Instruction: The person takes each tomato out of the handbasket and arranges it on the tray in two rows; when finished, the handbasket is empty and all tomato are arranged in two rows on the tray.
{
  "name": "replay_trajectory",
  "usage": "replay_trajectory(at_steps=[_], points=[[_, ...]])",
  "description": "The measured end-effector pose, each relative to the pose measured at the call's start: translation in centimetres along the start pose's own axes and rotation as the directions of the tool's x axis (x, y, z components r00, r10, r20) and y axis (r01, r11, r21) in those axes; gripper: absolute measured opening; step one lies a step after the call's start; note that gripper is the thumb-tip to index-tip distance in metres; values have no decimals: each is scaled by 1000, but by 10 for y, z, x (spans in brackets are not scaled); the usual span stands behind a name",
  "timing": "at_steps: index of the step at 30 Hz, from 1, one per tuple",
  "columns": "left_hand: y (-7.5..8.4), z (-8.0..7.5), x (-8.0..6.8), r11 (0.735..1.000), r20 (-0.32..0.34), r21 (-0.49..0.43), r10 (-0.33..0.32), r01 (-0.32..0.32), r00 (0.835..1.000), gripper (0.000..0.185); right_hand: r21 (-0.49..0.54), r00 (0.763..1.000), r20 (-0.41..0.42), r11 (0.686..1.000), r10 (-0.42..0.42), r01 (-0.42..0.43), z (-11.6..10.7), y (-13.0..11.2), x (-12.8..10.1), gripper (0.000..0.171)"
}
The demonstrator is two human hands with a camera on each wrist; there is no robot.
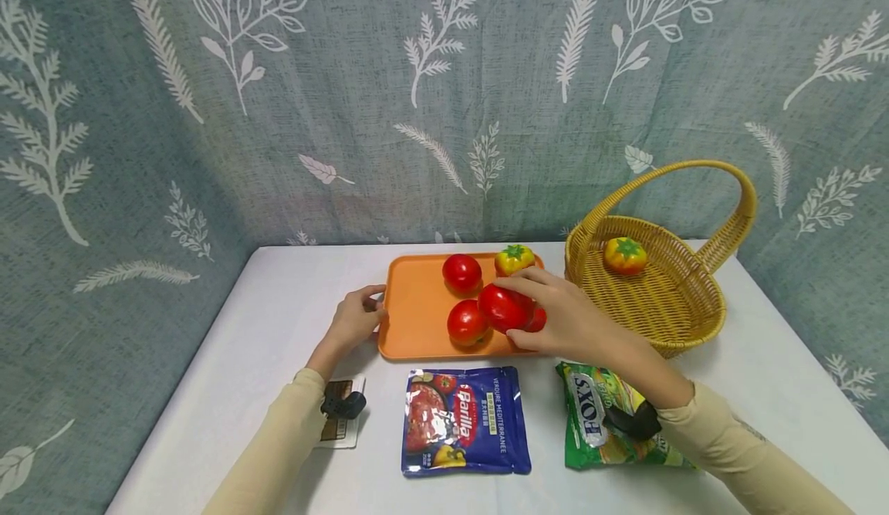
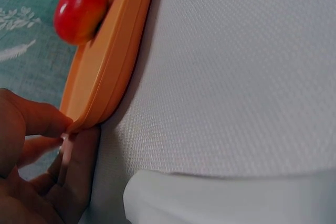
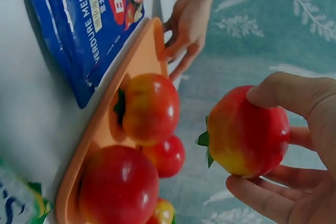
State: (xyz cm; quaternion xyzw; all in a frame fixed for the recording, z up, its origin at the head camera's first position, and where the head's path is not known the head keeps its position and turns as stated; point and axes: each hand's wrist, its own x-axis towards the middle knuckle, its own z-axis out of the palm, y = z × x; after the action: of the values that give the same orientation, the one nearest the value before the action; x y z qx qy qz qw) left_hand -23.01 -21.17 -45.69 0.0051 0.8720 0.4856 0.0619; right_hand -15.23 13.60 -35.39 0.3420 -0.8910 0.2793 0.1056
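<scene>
Partly behind fingers (image 1: pixel 535 287): gripped tomato (image 1: pixel 505 307).

Bare hands, long cream sleeves, black wrist-mounted cameras on both arms

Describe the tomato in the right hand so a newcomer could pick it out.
Find the orange tray mid-table, left of the wicker basket. Several tomatoes sit on it; the tomato meant is at its near right edge, gripped by the right hand. Alone among them, it has fingers round it.
</scene>
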Motion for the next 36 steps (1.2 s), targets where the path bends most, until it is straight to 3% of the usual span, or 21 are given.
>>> replay_trajectory(at_steps=[13, 36], points=[[2, 0, 2, 1000, -3, 11, 10, -10, 1000, 53, 54, 997, 73, 998, 14, -18, 18, -12, 22, 66], [-1, -1, 1, 1000, -5, 8, 3, -3, 1000, 53, -21, 970, 231, 998, 69, -66, 55, -31, 63, 67]])
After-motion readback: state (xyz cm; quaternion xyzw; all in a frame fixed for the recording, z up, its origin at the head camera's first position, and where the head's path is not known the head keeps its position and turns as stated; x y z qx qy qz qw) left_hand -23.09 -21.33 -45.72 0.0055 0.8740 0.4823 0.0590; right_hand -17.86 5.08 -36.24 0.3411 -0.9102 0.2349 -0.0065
